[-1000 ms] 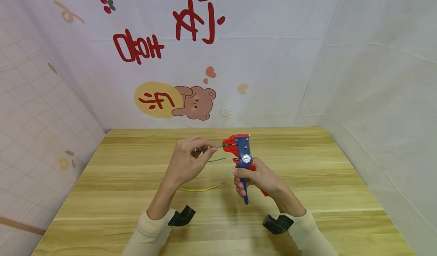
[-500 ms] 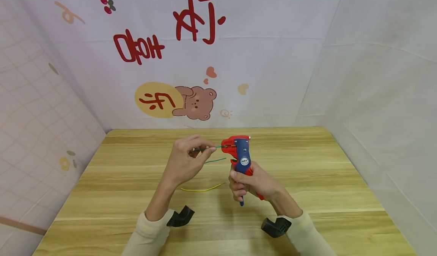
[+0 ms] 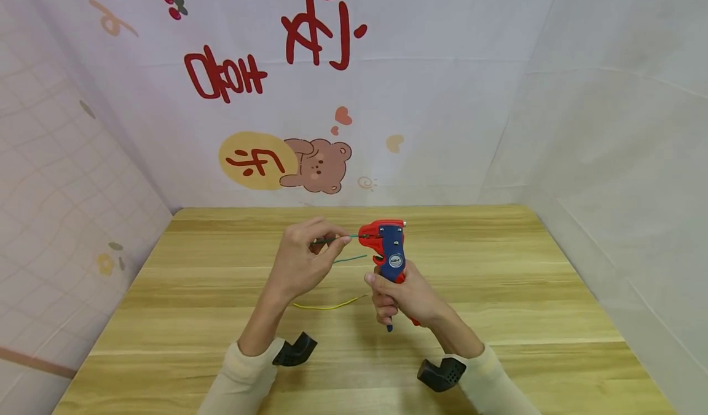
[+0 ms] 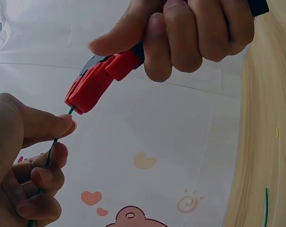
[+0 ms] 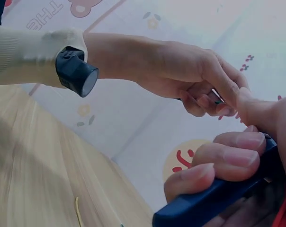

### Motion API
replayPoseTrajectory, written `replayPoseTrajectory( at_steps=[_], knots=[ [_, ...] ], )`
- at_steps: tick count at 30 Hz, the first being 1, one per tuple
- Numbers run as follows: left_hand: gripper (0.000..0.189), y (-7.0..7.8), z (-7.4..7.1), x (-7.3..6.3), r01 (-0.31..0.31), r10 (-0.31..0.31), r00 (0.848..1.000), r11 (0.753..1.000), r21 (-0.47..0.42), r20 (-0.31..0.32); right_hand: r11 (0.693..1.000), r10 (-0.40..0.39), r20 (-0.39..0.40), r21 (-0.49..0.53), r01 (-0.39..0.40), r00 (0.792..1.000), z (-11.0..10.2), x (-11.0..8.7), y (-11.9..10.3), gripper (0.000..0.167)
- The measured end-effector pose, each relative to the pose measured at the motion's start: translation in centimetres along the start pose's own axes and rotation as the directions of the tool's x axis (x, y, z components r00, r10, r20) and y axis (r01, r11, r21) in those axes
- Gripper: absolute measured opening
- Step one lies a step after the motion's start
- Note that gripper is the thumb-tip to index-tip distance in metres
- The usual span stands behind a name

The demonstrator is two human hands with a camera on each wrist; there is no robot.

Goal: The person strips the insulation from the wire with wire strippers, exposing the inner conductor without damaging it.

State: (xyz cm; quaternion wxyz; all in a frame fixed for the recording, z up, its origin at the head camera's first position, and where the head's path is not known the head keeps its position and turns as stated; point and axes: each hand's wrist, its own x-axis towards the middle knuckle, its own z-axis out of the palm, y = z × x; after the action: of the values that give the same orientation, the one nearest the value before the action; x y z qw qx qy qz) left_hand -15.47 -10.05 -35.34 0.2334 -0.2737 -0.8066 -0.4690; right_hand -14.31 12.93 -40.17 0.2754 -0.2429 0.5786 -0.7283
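Between thumb and forefinger, my left hand (image 3: 304, 258) pinches a green wire (image 4: 49, 156). One end of that wire enters the red jaws of a wire stripper, and its other end runs back under the curled fingers. My right hand (image 3: 406, 295) grips the wire stripper (image 3: 394, 243) by its blue and red handles, holding it upright above the table. In the right wrist view, fingers wrap the blue handle (image 5: 195, 203). A second green wire (image 3: 351, 259) lies on the table behind the left hand, partly hidden by it. Nearer the front lies a yellow wire (image 3: 326, 307) with a bare end.
The wooden table (image 3: 525, 316) runs back to a white cloth backdrop (image 3: 442, 95) printed with a bear and red characters. Cloth walls also rise at the left and right sides. A black wrist camera (image 3: 295, 349) sits on each sleeve.
The stripper has shifted slightly left and down, and the right fingers have closed further around its handles, which stand nearer together. The left hand has barely moved and still pinches the green wire.
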Motion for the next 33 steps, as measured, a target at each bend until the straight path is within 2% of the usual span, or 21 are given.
replayPoseTrajectory(
  at_steps=[7,18,33],
  knots=[
    [0.005,0.04,-0.07,0.01,0.026,-0.026,1.000,1.000,0.017,0.001,1.000,0.019,-0.037,-0.002,-0.019,0.999,0.14,0.47,0.33,0.031],
    [0.005,-0.26,0.49,-0.06,0.026,-0.026,1.000,0.997,0.068,0.004,0.999,0.032,-0.088,0.028,-0.030,0.996,-0.40,0.80,0.93,0.029],
    [0.004,-0.33,0.21,-0.28,0.035,-0.035,0.999,0.999,0.013,0.014,0.999,0.037,-0.086,0.020,-0.035,0.996,-0.19,0.08,0.61,0.023]
  ],
)
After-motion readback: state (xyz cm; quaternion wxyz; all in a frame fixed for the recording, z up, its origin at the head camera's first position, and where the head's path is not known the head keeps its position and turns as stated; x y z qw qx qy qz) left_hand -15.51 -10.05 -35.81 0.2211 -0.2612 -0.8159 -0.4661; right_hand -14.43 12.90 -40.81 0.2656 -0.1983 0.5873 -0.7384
